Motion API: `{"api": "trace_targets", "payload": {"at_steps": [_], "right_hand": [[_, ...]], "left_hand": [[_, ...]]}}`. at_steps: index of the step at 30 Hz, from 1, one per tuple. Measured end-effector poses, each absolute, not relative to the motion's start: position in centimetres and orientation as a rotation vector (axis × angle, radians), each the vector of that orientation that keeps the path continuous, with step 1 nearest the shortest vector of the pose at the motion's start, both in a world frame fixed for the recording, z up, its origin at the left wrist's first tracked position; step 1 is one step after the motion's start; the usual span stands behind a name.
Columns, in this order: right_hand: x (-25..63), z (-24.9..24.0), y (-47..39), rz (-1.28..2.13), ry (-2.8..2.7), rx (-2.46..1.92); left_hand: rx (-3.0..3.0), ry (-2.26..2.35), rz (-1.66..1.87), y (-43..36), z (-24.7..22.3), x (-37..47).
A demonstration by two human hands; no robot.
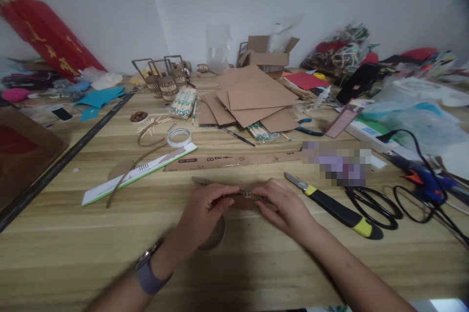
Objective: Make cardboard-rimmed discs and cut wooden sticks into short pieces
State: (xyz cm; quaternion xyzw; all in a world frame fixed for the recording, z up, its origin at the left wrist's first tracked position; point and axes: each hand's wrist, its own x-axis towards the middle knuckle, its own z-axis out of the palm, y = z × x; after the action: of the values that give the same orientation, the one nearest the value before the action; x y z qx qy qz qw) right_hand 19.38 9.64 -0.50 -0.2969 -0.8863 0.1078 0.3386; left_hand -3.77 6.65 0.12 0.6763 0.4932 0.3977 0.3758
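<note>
Both hands pinch a narrow greyish-brown strip (pixel 200 181) just above the wooden table. My left hand (pixel 205 211), with a watch on its wrist, closes thumb and fingers on the strip's middle part, and the strip's free end sticks out to the left. My right hand (pixel 284 208) grips the strip farther right, a short gap away. Behind the strip, between the hands, lies a brown round piece (pixel 245 203). A round ring-like object (pixel 216 239) is partly hidden beneath my left hand.
A utility knife (pixel 337 209), black-handled scissors (pixel 377 209) and a blue glue gun (pixel 427 185) lie right. A cardboard strip (pixel 234 161), tape roll (pixel 179 138) and white-green strip (pixel 139 173) lie ahead. Cardboard sheets (pixel 256 89) and small barrel-shaped crafts (pixel 167 88) stand farther back.
</note>
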Motion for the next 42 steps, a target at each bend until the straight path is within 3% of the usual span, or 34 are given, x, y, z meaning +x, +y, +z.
{"api": "trace_targets", "payload": {"at_steps": [19, 42], "right_hand": [[18.8, -1.8, 9.7, 0.277, -2.246, -0.905], [19.0, -1.3, 10.1, 0.451, -2.257, -0.879]], "left_hand": [[1.958, 1.469, 0.8, 7.3, 0.0, -3.9], [2.552, 1.396, 0.6, 7.9, 0.2, -2.5]]}}
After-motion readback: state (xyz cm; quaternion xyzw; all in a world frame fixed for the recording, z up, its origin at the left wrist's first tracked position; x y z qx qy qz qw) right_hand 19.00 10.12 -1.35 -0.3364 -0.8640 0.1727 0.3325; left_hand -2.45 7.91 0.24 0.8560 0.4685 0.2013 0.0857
